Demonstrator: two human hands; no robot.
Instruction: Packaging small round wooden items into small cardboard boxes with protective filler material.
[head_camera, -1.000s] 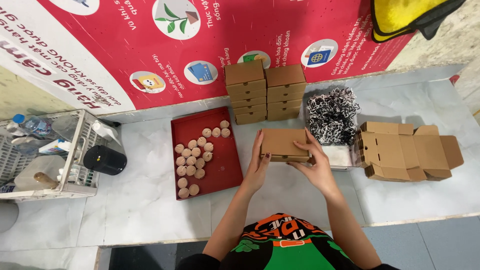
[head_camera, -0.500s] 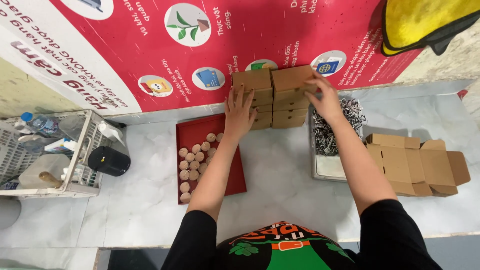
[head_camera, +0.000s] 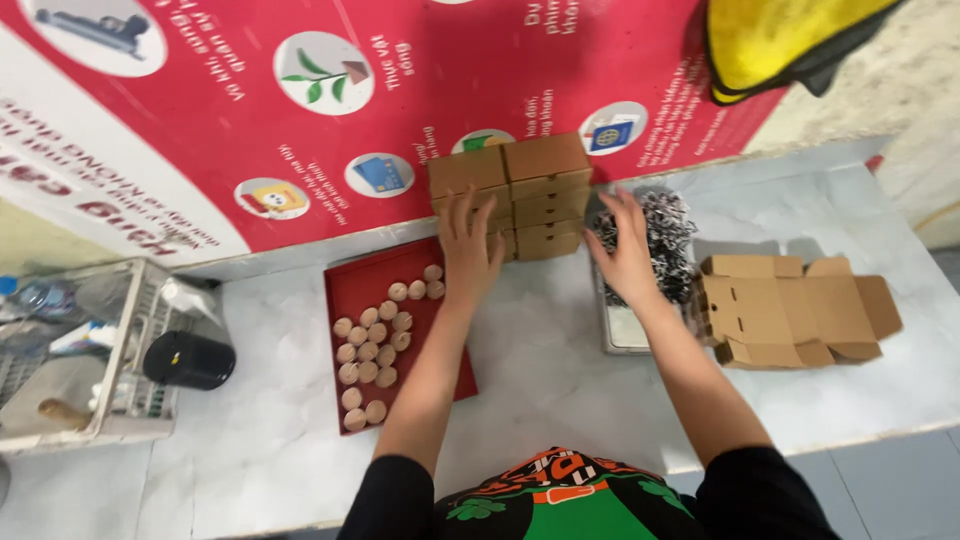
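Left hand (head_camera: 470, 243) lies open against two stacks of cardboard boxes (head_camera: 512, 196); right hand (head_camera: 628, 252) hovers open.

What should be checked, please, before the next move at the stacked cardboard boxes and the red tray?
1. Left hand on the stacked boxes: ok.
2. Right hand empty, beside the stacks: ok.
3. The two stacks upright against the wall: ok.
4. Wooden discs on the red tray: ok.
5. Unfolded box blanks lying to the right: ok.
6. Contents of the closed boxes: cannot tell.
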